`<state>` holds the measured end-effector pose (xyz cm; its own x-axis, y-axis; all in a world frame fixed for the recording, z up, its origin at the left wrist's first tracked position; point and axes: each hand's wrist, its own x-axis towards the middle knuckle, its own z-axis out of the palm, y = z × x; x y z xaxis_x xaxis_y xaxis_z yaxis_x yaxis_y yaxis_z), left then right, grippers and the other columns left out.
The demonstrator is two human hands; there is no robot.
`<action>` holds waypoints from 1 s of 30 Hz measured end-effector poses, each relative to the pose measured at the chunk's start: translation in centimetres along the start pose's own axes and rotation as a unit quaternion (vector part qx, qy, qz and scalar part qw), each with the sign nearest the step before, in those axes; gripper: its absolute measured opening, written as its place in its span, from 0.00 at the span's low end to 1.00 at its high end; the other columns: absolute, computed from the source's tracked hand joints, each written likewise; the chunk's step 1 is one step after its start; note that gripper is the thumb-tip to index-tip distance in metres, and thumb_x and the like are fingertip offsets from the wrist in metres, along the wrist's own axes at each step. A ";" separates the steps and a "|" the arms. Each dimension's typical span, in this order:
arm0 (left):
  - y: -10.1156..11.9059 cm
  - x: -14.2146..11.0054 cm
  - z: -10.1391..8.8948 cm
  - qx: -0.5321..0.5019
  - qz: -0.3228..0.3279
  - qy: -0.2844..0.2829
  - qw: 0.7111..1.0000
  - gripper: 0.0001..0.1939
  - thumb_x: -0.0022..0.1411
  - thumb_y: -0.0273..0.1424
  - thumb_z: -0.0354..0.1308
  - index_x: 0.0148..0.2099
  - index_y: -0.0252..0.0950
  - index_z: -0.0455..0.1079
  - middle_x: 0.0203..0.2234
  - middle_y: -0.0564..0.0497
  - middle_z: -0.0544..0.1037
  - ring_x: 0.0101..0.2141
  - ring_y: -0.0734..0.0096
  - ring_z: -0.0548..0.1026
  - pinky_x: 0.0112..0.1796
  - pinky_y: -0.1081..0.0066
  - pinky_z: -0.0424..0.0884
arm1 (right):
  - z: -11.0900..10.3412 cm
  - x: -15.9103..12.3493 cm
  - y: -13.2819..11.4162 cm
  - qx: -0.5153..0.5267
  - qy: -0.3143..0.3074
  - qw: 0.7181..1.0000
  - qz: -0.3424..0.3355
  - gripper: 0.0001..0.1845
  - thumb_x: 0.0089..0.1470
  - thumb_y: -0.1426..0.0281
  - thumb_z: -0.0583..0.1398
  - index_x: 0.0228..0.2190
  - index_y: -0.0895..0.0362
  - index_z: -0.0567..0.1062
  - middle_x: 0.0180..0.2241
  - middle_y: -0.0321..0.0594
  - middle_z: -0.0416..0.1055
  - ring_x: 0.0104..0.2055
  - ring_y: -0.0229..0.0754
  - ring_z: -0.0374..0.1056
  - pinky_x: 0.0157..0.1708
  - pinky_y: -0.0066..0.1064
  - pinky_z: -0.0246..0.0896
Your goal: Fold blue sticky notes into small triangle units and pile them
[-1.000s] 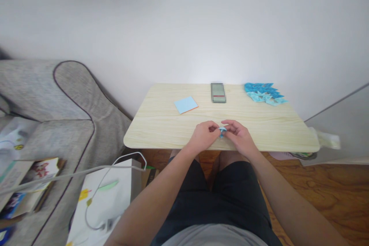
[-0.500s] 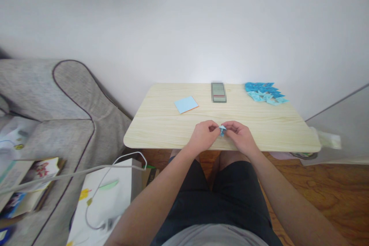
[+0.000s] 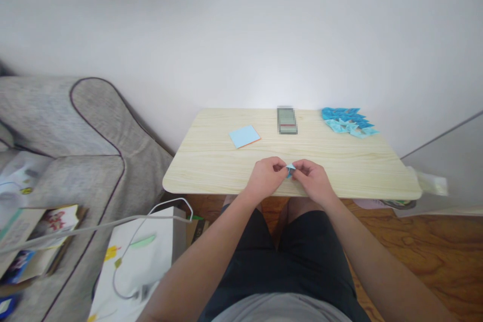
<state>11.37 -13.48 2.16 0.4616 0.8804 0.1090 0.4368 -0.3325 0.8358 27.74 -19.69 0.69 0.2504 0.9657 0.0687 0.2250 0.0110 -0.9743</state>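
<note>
Between my fingertips, over the front part of the pale wooden table (image 3: 211, 161), is a small light-blue folded paper piece (image 3: 290, 167). My left hand (image 3: 267, 176) pinches its left side, while my right hand (image 3: 312, 177) grips it from the right. Its finer folds are too small to make out and partly covered by the fingers. Beyond the hands, to the left, lies a stack of square paper (image 3: 245, 137), light blue on top with an orange edge. At the back right sits a group of folded paper pieces (image 3: 349, 122) in darker and lighter blue.
A phone with a blurred screen (image 3: 287, 121) lies near the wall. Left of the table stand a grey sofa (image 3: 86, 171) with books (image 3: 49, 231) on it and a white box (image 3: 139, 256) under a cable (image 3: 124, 219).
My right fingers have shifted slightly on the folded paper, and less of its lower part shows. My left hand keeps nearly the same place. The view has moved a little.
</note>
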 end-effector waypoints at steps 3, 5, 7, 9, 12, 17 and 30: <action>0.1 -0.2 0.0 0.024 0.001 0.003 1.000 0.07 0.60 0.31 0.60 0.35 0.39 0.80 0.29 0.50 0.83 0.31 0.67 0.78 0.34 0.70 0.71 | 0.4 0.0 0.5 0.007 0.014 1.000 -0.004 0.08 0.50 0.65 0.66 0.33 0.54 0.77 0.29 0.38 0.77 0.30 0.42 0.71 0.34 0.34 0.67; 0.3 -0.4 -0.1 0.042 -0.002 0.009 0.999 0.06 0.60 0.32 0.61 0.34 0.40 0.80 0.29 0.49 0.83 0.31 0.65 0.78 0.34 0.70 0.70 | 0.6 0.0 0.9 0.008 0.025 1.000 -0.006 0.08 0.49 0.65 0.66 0.33 0.53 0.76 0.29 0.38 0.77 0.30 0.43 0.72 0.33 0.35 0.68; 0.4 -0.5 -0.1 0.058 -0.005 0.019 0.998 0.06 0.60 0.32 0.61 0.34 0.40 0.80 0.29 0.48 0.83 0.31 0.64 0.77 0.34 0.69 0.70 | 0.8 0.0 1.1 0.008 0.032 0.999 -0.008 0.08 0.50 0.65 0.66 0.33 0.53 0.75 0.29 0.39 0.77 0.30 0.43 0.72 0.33 0.35 0.68; 0.5 -0.6 -0.1 0.065 -0.007 0.029 0.997 0.06 0.60 0.33 0.61 0.35 0.40 0.80 0.30 0.48 0.83 0.32 0.64 0.77 0.34 0.68 0.69 | 0.8 -0.1 1.1 0.011 0.028 0.999 -0.011 0.09 0.50 0.64 0.66 0.34 0.53 0.75 0.30 0.40 0.78 0.32 0.44 0.73 0.34 0.35 0.69; 0.4 -0.6 -0.1 0.059 -0.007 0.034 0.998 0.07 0.61 0.34 0.61 0.36 0.41 0.80 0.31 0.49 0.83 0.32 0.64 0.78 0.34 0.69 0.69 | 0.5 -0.2 0.8 0.018 0.006 1.000 -0.015 0.12 0.51 0.62 0.66 0.38 0.54 0.77 0.35 0.42 0.80 0.35 0.44 0.75 0.39 0.37 0.71; 0.0 -0.3 -0.2 0.032 -0.006 0.028 0.999 0.08 0.62 0.34 0.60 0.37 0.39 0.80 0.30 0.50 0.83 0.32 0.67 0.78 0.34 0.70 0.70 | -0.1 -0.2 0.3 -0.005 -0.008 1.000 -0.012 0.12 0.54 0.63 0.64 0.39 0.54 0.80 0.33 0.39 0.80 0.33 0.43 0.74 0.38 0.36 0.69; -0.1 -0.3 -0.1 0.053 0.003 0.039 0.998 0.08 0.63 0.35 0.61 0.37 0.40 0.80 0.29 0.51 0.83 0.30 0.67 0.78 0.35 0.70 0.71 | 0.1 -0.1 0.1 -0.071 0.012 0.997 -0.006 0.11 0.55 0.59 0.64 0.30 0.54 0.78 0.22 0.36 0.74 0.26 0.42 0.68 0.28 0.32 0.60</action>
<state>11.12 -13.69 2.13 0.4047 0.9006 0.1589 0.5147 -0.3679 0.7745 27.65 -19.73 0.62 0.2694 0.9591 0.0871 0.3595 -0.0162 -0.9330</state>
